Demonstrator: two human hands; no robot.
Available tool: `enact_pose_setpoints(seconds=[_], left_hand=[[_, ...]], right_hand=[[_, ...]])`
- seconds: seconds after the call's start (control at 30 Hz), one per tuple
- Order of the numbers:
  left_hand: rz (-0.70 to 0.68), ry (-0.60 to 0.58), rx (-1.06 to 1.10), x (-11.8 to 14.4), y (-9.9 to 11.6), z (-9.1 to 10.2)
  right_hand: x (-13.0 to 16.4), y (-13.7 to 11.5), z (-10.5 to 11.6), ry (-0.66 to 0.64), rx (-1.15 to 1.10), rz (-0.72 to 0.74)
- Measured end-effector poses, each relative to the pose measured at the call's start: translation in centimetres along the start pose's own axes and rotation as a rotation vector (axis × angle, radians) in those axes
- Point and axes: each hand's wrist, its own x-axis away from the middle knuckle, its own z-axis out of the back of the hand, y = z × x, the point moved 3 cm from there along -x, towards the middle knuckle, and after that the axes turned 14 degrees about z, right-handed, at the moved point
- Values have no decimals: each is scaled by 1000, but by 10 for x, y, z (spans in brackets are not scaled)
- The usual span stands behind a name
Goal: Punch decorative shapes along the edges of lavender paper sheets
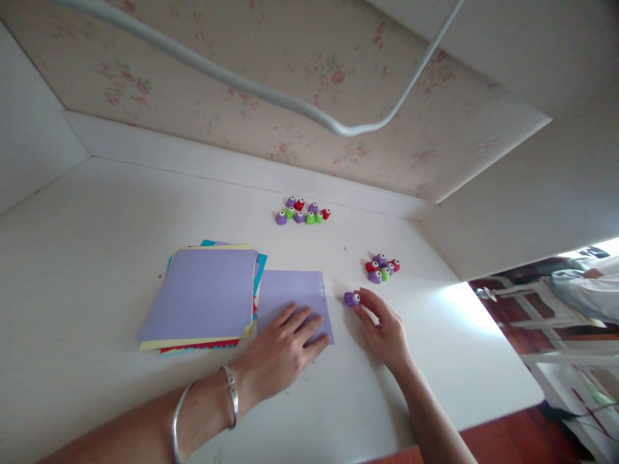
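left hand [280,351] lies flat, fingers spread, on the purple sheet [294,299]; right hand [382,328] seemingly pinches a purple punch [352,298].

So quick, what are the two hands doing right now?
Left hand: open, flat on the single purple paper sheet.
Right hand: fingertips on a small purple punch; whether it grips it cannot be told.

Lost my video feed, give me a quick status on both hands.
Left hand flat on lavender paper sheet. Right hand fingertips on purple craft punch, not lifted. Nothing between them; punch cluster just beyond.
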Motion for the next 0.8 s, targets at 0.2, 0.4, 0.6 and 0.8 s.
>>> enact_pose_setpoints(seconds=[0.2,0.4,0.6,0.8], left_hand=[[6,0,-1,1,-1,-3],[-14,8,-31,1,0,0],[23,36,-67,4,0,2],[78,54,-91,6,-2,0]], right_hand=[[-1,7,13,49,69,-26],[-6,27,26,136,130,-104],[-15,47,32,143,204,-129],[-19,43,29,135,324,-106]])
